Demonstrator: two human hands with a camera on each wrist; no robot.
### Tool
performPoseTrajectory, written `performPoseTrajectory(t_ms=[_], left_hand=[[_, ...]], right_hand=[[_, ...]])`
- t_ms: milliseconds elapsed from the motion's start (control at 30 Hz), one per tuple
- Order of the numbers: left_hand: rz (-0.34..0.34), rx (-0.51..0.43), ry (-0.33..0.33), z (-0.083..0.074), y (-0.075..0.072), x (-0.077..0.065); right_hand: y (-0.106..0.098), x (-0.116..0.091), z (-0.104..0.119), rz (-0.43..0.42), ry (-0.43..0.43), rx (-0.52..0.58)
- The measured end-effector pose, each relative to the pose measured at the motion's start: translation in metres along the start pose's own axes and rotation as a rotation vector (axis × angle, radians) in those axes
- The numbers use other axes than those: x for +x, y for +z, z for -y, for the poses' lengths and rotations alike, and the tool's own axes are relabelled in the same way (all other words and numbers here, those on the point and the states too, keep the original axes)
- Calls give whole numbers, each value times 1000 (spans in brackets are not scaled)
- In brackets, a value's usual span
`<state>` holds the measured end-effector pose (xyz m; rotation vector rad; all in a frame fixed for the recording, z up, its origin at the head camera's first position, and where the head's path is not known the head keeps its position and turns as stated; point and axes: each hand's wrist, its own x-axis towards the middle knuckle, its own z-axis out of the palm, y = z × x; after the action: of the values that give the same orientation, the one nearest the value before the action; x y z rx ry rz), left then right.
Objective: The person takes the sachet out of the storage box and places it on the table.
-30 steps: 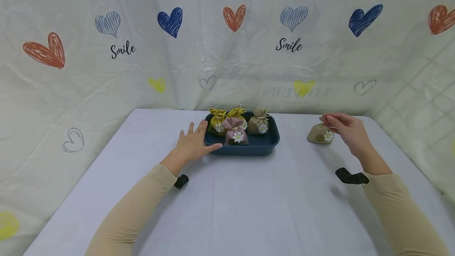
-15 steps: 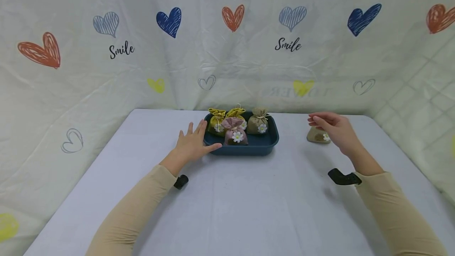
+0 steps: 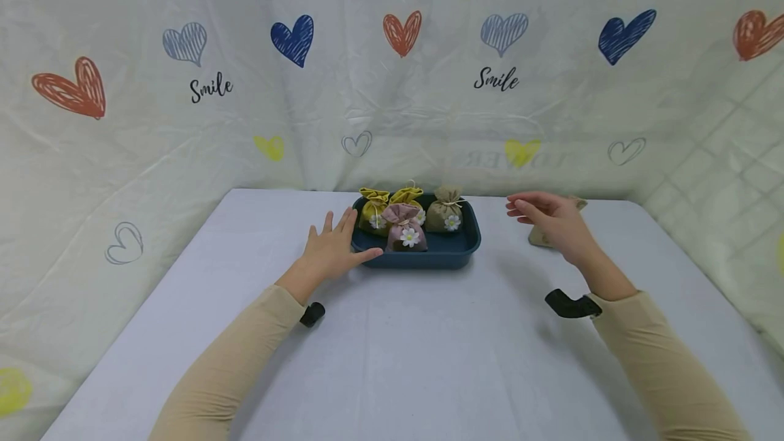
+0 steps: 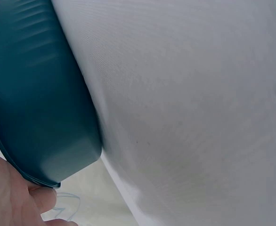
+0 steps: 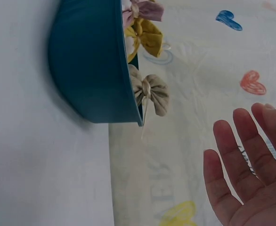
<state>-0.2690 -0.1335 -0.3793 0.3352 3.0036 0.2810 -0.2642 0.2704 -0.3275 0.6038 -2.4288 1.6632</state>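
Note:
A dark blue tray (image 3: 422, 260) stands near the table's back edge with several small drawstring pouches in it. Among them are a yellow pouch (image 3: 371, 213), a pink pouch (image 3: 399, 226) and a beige pouch (image 3: 442, 213), with white flowers on their fronts. My left hand (image 3: 331, 250) rests at the tray's left end, fingers spread and straight along the rim. Right of the tray, my right hand (image 3: 554, 223) is raised over the table, fingers loosely extended and holding nothing. Partly hidden behind it, another beige pouch (image 3: 539, 237) sits on the table.
A white cloth covers the table (image 3: 422, 352). Behind it hangs a pale curtain (image 3: 343, 107) printed with hearts and "Smile". Dark wrist cameras sit under both forearms.
My right hand has let go of the beige pouch's top and moved left toward the tray. That pouch stays on the table. My left hand keeps its place at the tray.

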Motion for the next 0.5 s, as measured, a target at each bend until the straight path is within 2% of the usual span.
performPoseTrajectory(t_ms=[200,500], left_hand=[[2,8,-9,-1,-1,0],[-2,1,-4,0,1,1]], right_hand=[[11,4,1,2,-12,-2],[31,13,1,12,14,-74]])
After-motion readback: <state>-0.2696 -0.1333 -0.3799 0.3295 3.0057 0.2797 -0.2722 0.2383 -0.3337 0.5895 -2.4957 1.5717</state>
